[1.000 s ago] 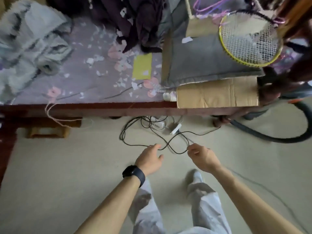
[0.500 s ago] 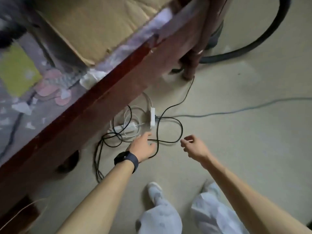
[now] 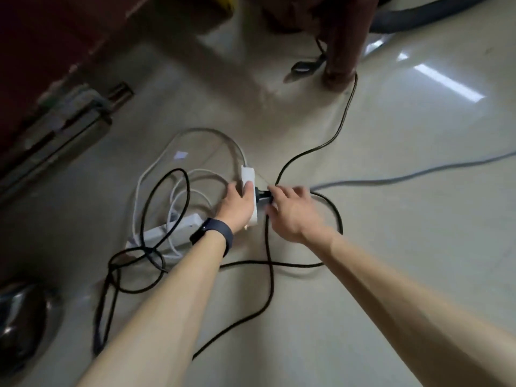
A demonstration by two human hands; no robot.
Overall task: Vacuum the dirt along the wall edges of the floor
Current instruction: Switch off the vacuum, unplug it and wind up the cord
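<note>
Floor [image 3: 391,275]: pale tile, strewn with looped cables.
Vacuum hose [image 3: 418,15]: far right, well apart from both hands.
Black cord [image 3: 343,115]: runs from the plug away past a wooden leg [image 3: 340,51].
Power strip [image 3: 248,174]: long axis near-to-far; left hand [image 3: 237,208] fingers curled over it.
Right hand [image 3: 293,213]: fingers clamped on the plug.
Plug [image 3: 262,195]: touching the strip's right side and pointing left, so it likely travels left-right.

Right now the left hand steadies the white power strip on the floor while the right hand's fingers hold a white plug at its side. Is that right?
Not quite. The plug held by the right hand is black, not white, as the head view shows. The rest stands: the left hand steadies the white power strip on the floor.
</note>
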